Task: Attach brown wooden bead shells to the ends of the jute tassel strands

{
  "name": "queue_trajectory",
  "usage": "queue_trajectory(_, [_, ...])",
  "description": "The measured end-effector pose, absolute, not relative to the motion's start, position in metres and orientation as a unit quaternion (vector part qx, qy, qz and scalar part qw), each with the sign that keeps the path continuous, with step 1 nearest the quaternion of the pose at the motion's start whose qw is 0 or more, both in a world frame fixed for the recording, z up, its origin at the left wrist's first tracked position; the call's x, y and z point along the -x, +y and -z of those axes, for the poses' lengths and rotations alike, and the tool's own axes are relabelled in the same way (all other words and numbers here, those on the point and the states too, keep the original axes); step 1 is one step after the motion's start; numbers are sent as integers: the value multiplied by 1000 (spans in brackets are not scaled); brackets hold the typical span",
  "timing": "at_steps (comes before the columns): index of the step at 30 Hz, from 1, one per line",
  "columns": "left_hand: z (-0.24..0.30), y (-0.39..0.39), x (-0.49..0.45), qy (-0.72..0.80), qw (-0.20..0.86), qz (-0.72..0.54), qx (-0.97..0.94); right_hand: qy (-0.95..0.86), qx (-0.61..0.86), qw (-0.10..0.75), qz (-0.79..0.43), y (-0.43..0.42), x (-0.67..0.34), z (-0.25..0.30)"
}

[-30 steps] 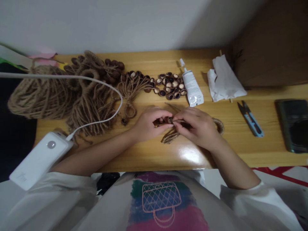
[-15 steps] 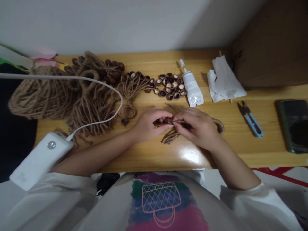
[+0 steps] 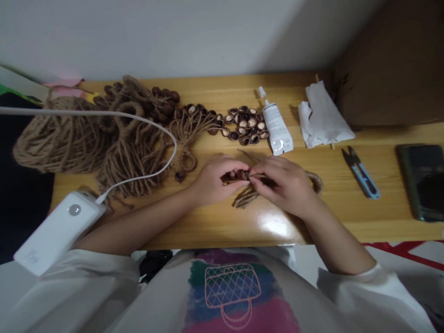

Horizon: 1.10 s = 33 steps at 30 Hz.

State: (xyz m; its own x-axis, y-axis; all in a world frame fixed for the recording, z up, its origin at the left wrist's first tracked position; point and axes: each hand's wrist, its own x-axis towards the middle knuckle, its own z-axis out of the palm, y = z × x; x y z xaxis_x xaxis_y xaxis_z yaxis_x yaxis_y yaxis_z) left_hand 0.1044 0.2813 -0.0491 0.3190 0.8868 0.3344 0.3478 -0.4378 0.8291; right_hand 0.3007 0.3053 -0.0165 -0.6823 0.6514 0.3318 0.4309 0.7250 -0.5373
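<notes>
Head view. The left hand (image 3: 215, 181) is gripping a small brown piece (image 3: 245, 175), thumb and forefinger clamped on its sides. The piece is sitting at the tips of that pinch, its end facing the right hand (image 3: 287, 181). The right hand is pinching a thin cord (image 3: 255, 175) just beside the piece; whether the cord is passing through it, I am not able to tell. A bundle of cord ends (image 3: 244, 199) is showing below the fingertips, above the table (image 3: 204, 226). A wrapped ring (image 3: 317, 181) is peeking out past the right hand's outer edge. Beyond both hands, a cluster of cut shells (image 3: 243, 123) is lying near a white tube (image 3: 278, 132). Blue snips (image 3: 366, 179) are resting well apart, to the right.
</notes>
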Motion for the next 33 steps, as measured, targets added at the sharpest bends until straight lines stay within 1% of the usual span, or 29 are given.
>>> queue_trajectory(29, [50,281,-105,407,322,-424,-742,-893,297,267,-206,305,-301,16])
queue_trajectory(33, [51,280,-105,415,326,-425,-736,-888,292,286,-210,305,-303,11])
